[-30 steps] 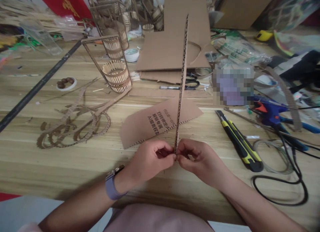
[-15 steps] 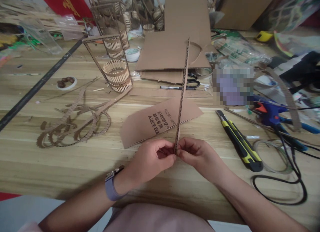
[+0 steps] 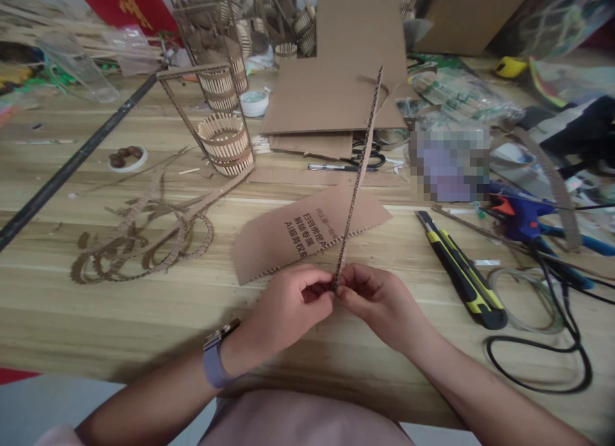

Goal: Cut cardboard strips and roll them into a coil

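Note:
A long narrow cardboard strip (image 3: 356, 193), its corrugated edge showing, rises from my fingertips and leans away to the right. My left hand (image 3: 293, 298), with a watch on its wrist, pinches the near end from the left. From the right, my right hand (image 3: 375, 298) pinches the same end, the two hands' fingertips almost meeting. Behind the strip lies a printed cardboard piece (image 3: 273, 241) with one rounded end, flat on the table. To the right of my right hand rests a yellow and black utility knife (image 3: 461, 273).
Curled cardboard strips (image 3: 144, 241) lie at left, near a white lid (image 3: 127, 159) with brown things in it. Behind stand a small slatted basket (image 3: 225, 145) and a large cardboard sheet (image 3: 331, 93). A blue glue gun (image 3: 521, 212) and a black cord (image 3: 538, 388) lie at right.
The strip's far end has tipped to the right, so it leans more. Both hands keep their pinch on its near end, having shifted only slightly.

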The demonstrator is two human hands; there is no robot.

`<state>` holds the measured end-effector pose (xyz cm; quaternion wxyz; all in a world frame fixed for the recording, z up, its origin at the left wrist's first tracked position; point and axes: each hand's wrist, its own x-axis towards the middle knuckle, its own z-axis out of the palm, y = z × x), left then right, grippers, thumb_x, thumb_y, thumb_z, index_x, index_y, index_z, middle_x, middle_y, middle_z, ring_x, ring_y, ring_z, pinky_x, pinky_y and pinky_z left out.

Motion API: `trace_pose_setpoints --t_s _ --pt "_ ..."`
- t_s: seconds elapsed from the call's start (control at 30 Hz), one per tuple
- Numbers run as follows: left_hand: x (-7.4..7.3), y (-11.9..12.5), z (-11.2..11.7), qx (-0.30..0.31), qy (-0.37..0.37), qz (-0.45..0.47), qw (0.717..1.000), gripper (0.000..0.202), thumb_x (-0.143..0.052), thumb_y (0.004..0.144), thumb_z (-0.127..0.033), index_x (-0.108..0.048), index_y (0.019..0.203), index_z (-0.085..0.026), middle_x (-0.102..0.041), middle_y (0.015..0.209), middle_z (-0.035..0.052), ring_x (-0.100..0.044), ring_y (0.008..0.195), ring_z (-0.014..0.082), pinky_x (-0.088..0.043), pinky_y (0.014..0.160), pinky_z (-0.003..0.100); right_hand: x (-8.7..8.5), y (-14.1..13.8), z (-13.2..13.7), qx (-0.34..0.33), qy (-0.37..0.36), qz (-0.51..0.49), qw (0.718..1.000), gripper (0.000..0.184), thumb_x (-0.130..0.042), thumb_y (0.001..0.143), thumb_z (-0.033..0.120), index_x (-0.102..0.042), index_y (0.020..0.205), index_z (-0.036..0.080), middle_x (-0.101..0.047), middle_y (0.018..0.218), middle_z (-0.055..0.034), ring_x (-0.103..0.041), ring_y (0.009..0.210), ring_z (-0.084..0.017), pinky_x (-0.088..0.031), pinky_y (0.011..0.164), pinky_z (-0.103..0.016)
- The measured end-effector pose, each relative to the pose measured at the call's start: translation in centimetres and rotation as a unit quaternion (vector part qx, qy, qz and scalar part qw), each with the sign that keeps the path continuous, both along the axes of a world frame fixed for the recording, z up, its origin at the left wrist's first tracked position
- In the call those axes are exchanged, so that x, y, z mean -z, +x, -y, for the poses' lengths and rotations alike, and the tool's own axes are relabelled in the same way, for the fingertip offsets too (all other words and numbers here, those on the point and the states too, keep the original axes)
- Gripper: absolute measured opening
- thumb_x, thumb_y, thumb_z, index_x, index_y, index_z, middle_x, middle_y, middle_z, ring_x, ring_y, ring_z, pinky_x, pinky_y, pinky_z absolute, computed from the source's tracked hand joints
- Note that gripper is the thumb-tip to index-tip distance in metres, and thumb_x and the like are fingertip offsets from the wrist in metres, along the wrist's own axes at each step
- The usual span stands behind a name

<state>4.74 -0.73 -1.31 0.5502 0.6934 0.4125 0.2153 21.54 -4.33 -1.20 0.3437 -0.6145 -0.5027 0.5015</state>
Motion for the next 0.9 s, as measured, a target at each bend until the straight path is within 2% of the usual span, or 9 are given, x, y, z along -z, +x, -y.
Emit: trace_pose_setpoints --t_s 0.2,0.47,0.53,0.6,0.7,0.8,0.9 --pt "-0.5 0.5 0.5 -0.018 0.083 -0.049 0.995 0.016 -0.056 0.078 -0.006 -0.066 0.082 -0.017 -0.066 0.081 0.0026 -0.06 0.076 0.0164 -0.045 0.068 0.026 0.0 -0.4 0.2 0.019 -0.004 0.019 1.0 0.014 -0.056 0.068 0.034 -0.054 0.062 0.021 -0.052 0.057 0.0025 -0.044 0.055 -0.012 -0.036 0.051 -0.024" --pt "-0.1 1.0 1.0 -0.043 0.161 -0.101 0.981 0.017 -0.052 0.078 -0.004 -0.06 0.073 -0.018 -0.061 0.074 0.0022 -0.057 0.071 0.0163 -0.043 0.065 0.027 0.5 -0.8 0.2 0.037 0.025 0.039 0.998 0.014 -0.055 0.07 0.033 -0.055 0.063 0.021 -0.052 0.057 0.0022 -0.044 0.056 -0.012 -0.036 0.051 -0.025" --pt "0.1 1.0 1.2 -0.048 0.159 -0.093 0.982 0.019 -0.052 0.079 -0.004 -0.064 0.084 -0.018 -0.064 0.078 0.0026 -0.06 0.073 0.0169 -0.046 0.067 0.028 0.5 -0.8 0.2 0.039 0.025 0.046 0.998 0.014 -0.054 0.07 0.033 -0.054 0.063 0.022 -0.052 0.057 0.0021 -0.044 0.056 -0.013 -0.036 0.051 -0.026" --pt "0.3 0.9 1.3 -0.05 0.161 -0.084 0.982 0.031 -0.053 0.081 -0.006 -0.064 0.107 -0.018 -0.068 0.083 0.0033 -0.063 0.076 0.0178 -0.05 0.071 0.029 0.5 -0.8 0.2 0.04 0.022 0.05 0.998 0.014 -0.053 0.071 0.034 -0.054 0.064 0.022 -0.053 0.059 0.0015 -0.045 0.057 -0.013 -0.037 0.053 -0.027" --pt "0.7 0.7 1.5 -0.049 0.221 -0.08 0.971 0.053 -0.053 0.085 -0.008 -0.048 0.136 -0.017 -0.069 0.092 0.0055 -0.066 0.085 0.0198 -0.054 0.081 0.032 0.6 -0.7 0.2 0.037 0.021 0.048 0.998 0.014 -0.052 0.071 0.034 -0.052 0.063 0.022 -0.054 0.059 0.001 -0.047 0.058 -0.014 -0.039 0.055 -0.028" --pt "1.0 0.6 1.5 -0.049 0.313 -0.081 0.945 0.058 -0.051 0.087 -0.007 -0.039 0.142 -0.019 -0.069 0.101 0.0072 -0.067 0.093 0.0211 -0.055 0.087 0.035 0.7 -0.7 0.2 0.038 0.026 0.046 0.998 0.015 -0.052 0.071 0.035 -0.052 0.062 0.022 -0.053 0.058 0.0012 -0.046 0.057 -0.014 -0.038 0.054 -0.028" --pt "1.2 0.8 1.5 -0.047 0.365 -0.077 0.927 0.063 -0.049 0.087 -0.003 -0.032 0.146 -0.019 -0.068 0.106 0.0083 -0.066 0.098 0.0218 -0.057 0.087 0.037 0.9 -0.8 0.2 0.043 0.032 0.044 0.998 0.015 -0.052 0.071 0.035 -0.053 0.063 0.022 -0.053 0.059 0.0012 -0.047 0.057 -0.014 -0.039 0.054 -0.028"
